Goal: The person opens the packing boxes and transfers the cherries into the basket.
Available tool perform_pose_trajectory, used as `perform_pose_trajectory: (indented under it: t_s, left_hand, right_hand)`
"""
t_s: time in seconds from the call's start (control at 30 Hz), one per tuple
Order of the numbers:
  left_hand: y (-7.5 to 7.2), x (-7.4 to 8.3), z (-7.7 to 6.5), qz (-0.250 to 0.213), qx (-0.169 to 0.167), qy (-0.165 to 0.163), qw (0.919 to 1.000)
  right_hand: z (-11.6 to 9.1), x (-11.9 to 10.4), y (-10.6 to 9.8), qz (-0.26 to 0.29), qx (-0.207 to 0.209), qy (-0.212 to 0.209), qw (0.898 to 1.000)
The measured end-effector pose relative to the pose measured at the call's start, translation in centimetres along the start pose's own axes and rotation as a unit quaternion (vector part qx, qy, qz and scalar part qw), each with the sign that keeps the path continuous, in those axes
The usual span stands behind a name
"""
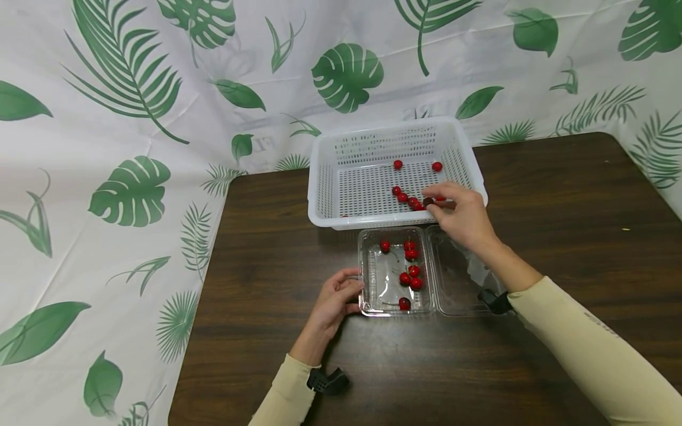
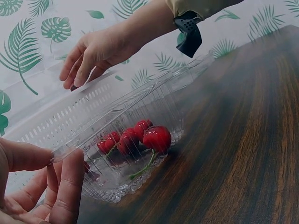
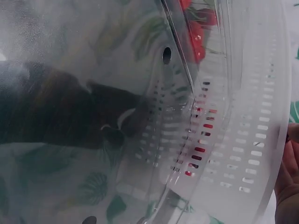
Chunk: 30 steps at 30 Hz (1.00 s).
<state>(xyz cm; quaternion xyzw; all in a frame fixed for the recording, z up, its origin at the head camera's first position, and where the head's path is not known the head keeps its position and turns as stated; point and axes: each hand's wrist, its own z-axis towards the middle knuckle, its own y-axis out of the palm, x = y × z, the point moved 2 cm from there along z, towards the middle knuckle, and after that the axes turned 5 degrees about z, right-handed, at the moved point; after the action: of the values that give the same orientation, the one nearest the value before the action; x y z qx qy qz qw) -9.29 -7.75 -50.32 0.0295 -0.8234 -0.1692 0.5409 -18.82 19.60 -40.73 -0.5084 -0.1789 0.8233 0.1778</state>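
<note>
My left hand (image 1: 333,299) pinches the left rim of a clear plastic clamshell box (image 1: 379,284) between thumb and fingers, as the left wrist view also shows. Several red cherries (image 1: 411,254), some with green stems, lie inside the box. Over the front right of a white perforated basket (image 1: 314,186), my right hand (image 1: 462,216) pinches a dark cherry (image 1: 428,202) between thumb and fingertips. More cherries (image 1: 402,197) lie on the basket floor just left of those fingers. In the right wrist view, only part of the right hand (image 3: 288,186) shows beyond the basket wall.
The box's clear lid (image 1: 453,284) lies folded back to the right, under the right forearm. Behind the basket, a white sheet with green leaves (image 1: 346,77) hangs at the far edge of the dark wood table (image 1: 256,284). Both wrists wear black straps (image 1: 327,381).
</note>
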Motion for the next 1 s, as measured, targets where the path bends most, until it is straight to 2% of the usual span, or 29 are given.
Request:
perform_pose_trajectory:
  t_s: [0.17,0.37,0.43,0.5,0.57,0.6,0.7,0.77,0.87,1.0]
  left_hand:
    - [0.1,0.2,-0.1,0.005,-0.007,-0.001,1.0000]
    - [0.2,0.4,-0.2,0.009,-0.010,0.000,0.9999]
    - [0.2,0.4,-0.2,0.008,-0.010,0.000,0.9999]
    - [0.2,0.4,-0.2,0.008,-0.008,0.000,0.9999]
    - [0.2,0.3,-0.2,0.008,-0.006,-0.001,1.0000]
    - [0.1,0.3,-0.2,0.008,-0.006,-0.001,1.0000]
    - [0.2,0.3,-0.2,0.010,-0.006,-0.002,0.9999]
    - [0.2,0.3,-0.2,0.010,-0.006,-0.002,0.9999]
    - [0.2,0.4,-0.2,0.011,-0.007,-0.002,0.9999]
    - [0.2,0.4,-0.2,0.010,-0.006,-0.003,0.9999]
  right_hand:
    - [-0.2,-0.4,0.1,-0.006,-0.001,-0.007,1.000]
    - [-0.7,-2.1,0.0,-0.004,-0.003,-0.047,0.999]
    - [-0.9,-3.0,0.2,0.002,-0.035,-0.058,0.998]
    - [-1.4,-3.8,0.6,0.004,-0.093,-0.065,0.994]
    - [-1.9,-4.5,1.3,0.002,-0.172,-0.071,0.983]
    - [-2.3,-4.8,1.7,-0.003,-0.215,-0.071,0.974]
    - [-3.5,-5.5,3.1,-0.034,-0.330,-0.074,0.940]
    - [-4.3,-5.7,4.0,-0.047,-0.385,-0.077,0.918]
    - [-5.4,-5.8,5.1,-0.058,-0.429,-0.073,0.898]
    - [-6.2,-5.6,6.3,-0.076,-0.453,-0.070,0.886]
